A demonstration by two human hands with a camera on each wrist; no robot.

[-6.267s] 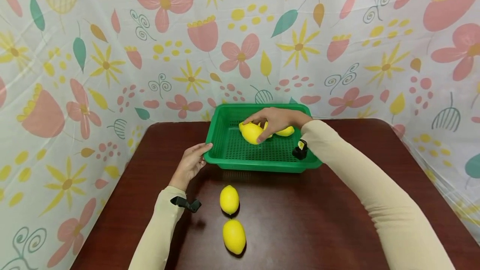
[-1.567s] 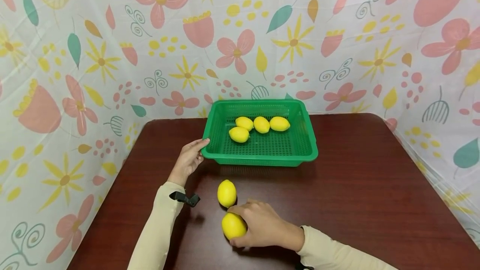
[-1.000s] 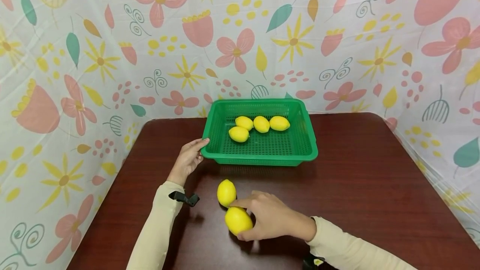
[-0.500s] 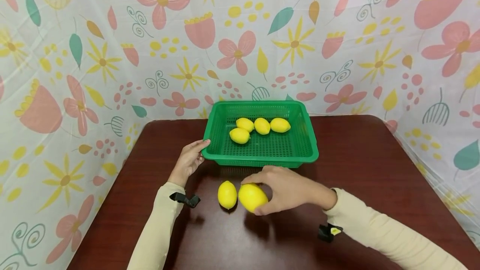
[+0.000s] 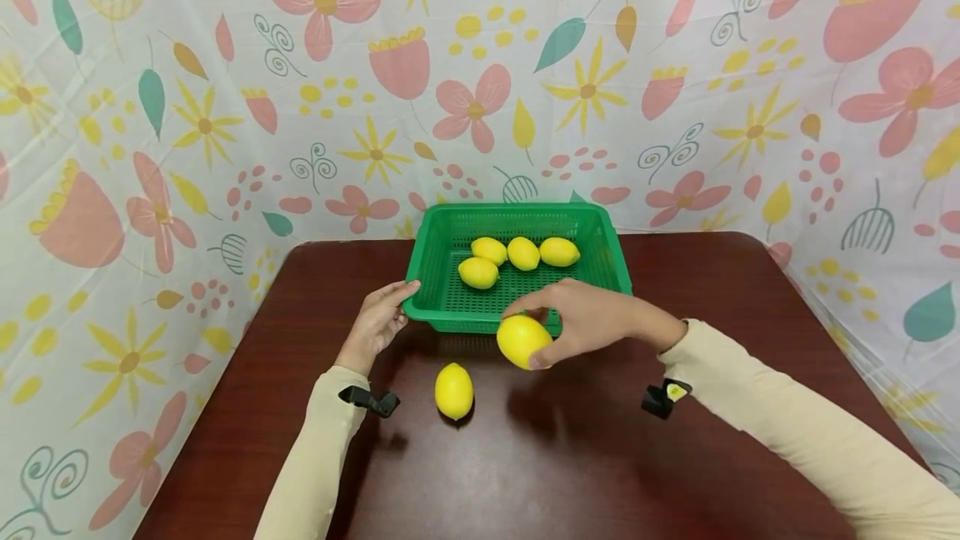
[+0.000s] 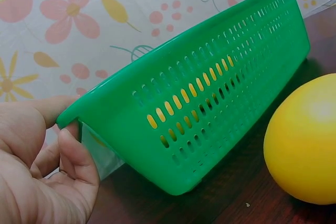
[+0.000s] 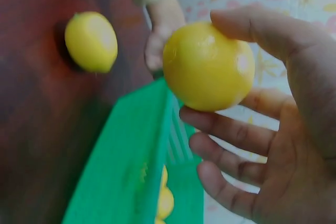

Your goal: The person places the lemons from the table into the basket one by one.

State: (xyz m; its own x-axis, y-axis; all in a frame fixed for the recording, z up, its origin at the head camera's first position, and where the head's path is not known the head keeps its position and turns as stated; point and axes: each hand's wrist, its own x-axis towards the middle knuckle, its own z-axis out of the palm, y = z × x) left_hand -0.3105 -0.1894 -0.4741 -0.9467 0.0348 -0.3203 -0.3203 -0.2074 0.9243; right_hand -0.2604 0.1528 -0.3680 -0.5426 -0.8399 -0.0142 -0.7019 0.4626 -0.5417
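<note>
My right hand (image 5: 588,317) pinches a yellow lemon (image 5: 522,341) between thumb and fingers, in the air by the near rim of a green plastic basket (image 5: 517,320). In the right wrist view the held lemon (image 7: 207,66) is close to the camera, its thumb above and fingers below. The left hand (image 5: 379,319) grips the basket's near left corner. In the left wrist view, thumb and curled fingers of that hand (image 6: 47,161) hold the rim from both sides. Several lemons (image 5: 523,254) lie grouped inside the basket. Another lemon (image 5: 454,391) rests on the table in front.
The dark reddish-brown table (image 5: 600,473) has the basket standing at its far edge. Behind and to the sides hangs a floral cloth (image 5: 480,40). Black camera mounts (image 5: 369,399) sit on both sleeves.
The right hand took up the nearer table lemon and carried it forward to the basket's near rim. Earlier it was placing a lemon inside. The left hand stays on the corner.
</note>
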